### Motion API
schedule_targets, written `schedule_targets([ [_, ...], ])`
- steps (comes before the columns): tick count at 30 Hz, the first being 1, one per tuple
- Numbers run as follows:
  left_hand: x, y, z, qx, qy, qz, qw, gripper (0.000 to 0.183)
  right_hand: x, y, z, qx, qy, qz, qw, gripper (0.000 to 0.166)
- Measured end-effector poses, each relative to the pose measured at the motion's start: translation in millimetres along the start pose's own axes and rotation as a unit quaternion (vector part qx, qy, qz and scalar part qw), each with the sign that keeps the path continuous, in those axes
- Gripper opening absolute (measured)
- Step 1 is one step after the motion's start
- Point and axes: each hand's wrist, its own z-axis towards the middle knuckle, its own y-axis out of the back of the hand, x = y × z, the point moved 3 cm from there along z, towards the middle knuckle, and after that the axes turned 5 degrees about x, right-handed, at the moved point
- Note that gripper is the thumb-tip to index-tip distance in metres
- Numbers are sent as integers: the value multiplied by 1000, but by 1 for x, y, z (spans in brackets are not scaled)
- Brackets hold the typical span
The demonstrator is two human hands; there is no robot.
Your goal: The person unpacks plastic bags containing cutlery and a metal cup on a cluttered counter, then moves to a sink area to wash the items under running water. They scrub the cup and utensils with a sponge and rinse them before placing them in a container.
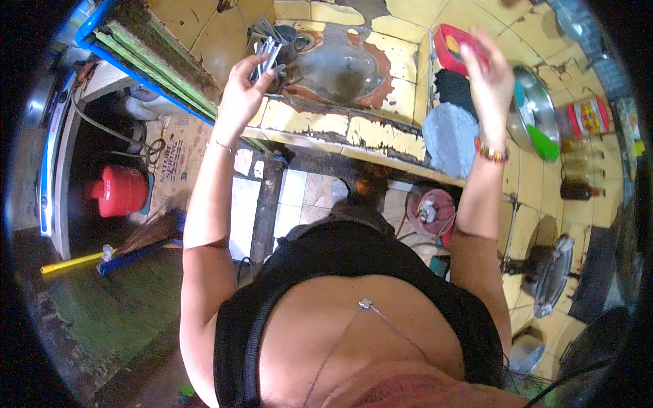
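Observation:
My left hand (244,87) is closed around a bundle of metal cutlery (267,57), its ends pointing up past the fingers. Just beyond it, more utensils and a grey mug (292,43) stand at the left edge of the worn sink basin (339,71). My right hand (488,76), blurred, reaches over a red plastic container (443,38). A yellow and green item, perhaps a sponge (452,45), lies inside that container. Whether the right fingers grip anything cannot be made out. Below the container are a black cloth or mat (451,87) and a grey round lid or board (449,135).
At the right, a steel bowl (548,102) holds a green plastic item (542,143). Several bottles (581,191) and a red-labelled jar (586,116) stand farther right. A blue-edged ledge (153,94) borders the left. Beneath are a red gas cylinder (125,189) and a broom (148,234).

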Motion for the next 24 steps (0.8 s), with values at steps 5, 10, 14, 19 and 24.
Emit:
schedule_targets([
  [5,-27,-10,60,-42,-61,169,983,30,50,-55,161,-25,258,46,965,48],
  [10,18,-71,129,-2,-31,518,855,22,68,-120,260,-33,190,-119,974,37],
  [14,68,-112,169,208,82,622,750,26,66,-128,284,-7,149,-203,968,28],
  [19,100,-146,190,194,29,561,804,21,34,-121,290,114,247,-4,962,30],
  [24,47,-196,163,311,-67,459,829,17,31,-107,267,151,121,2,981,59],
])
